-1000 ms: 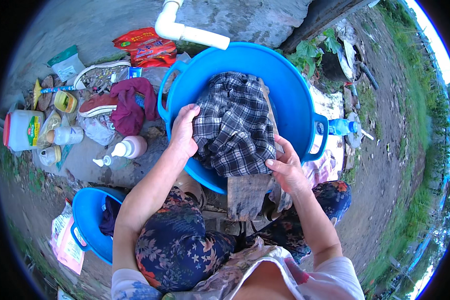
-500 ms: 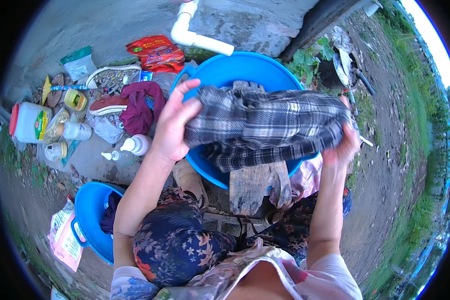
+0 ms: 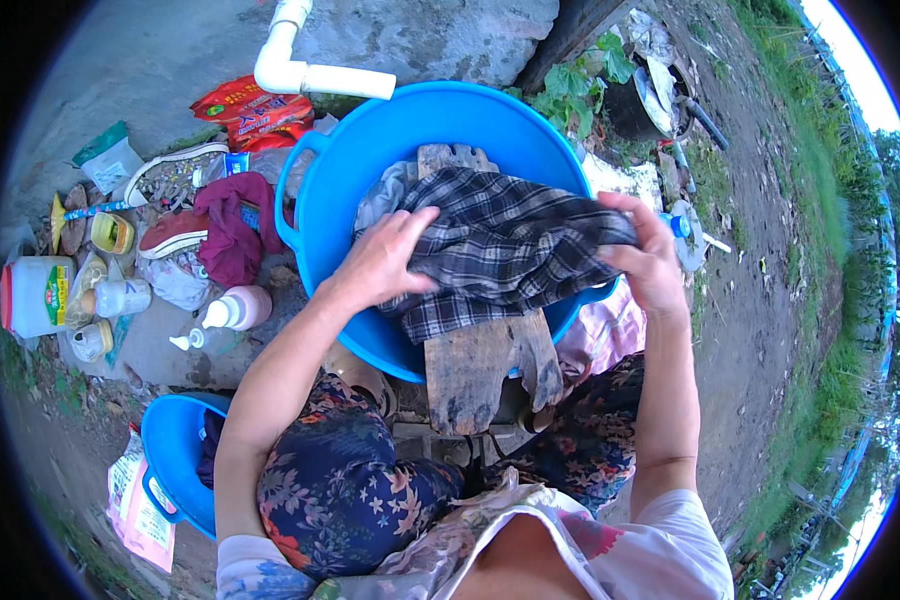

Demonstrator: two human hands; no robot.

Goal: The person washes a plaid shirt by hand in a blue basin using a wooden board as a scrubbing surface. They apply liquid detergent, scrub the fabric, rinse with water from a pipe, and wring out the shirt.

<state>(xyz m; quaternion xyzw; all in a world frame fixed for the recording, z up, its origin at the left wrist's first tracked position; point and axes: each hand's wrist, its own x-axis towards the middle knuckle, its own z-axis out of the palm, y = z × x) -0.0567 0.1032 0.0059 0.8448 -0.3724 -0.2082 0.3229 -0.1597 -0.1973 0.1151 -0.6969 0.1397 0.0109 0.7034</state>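
A black, grey and white plaid garment (image 3: pixel 510 245) lies bunched over a worn wooden washboard (image 3: pixel 480 375). The board slants across a large blue tub (image 3: pixel 370 140), its lower end jutting over the near rim. At the garment's left edge rests my left hand (image 3: pixel 385 262), thumb and fingers spread apart on the cloth. The fingers of my right hand (image 3: pixel 650 258) curl over its right end and grip the fabric. Some pale grey cloth (image 3: pixel 382 192) shows inside the tub behind the garment. Folds hide whatever lies beneath it.
A white pipe (image 3: pixel 320 78) ends above the tub's far left rim. Leftward lie a maroon cloth (image 3: pixel 235 225), shoes, a pump bottle (image 3: pixel 240 307) and a red bag (image 3: pixel 255 115). A smaller blue bucket (image 3: pixel 175 450) stands near left; pink patterned cloth (image 3: pixel 600 340) lies right.
The plaid garment has come down from above the tub onto the washboard and is more bunched. My left hand's fingers have spread over its edge; my hands are closer together.
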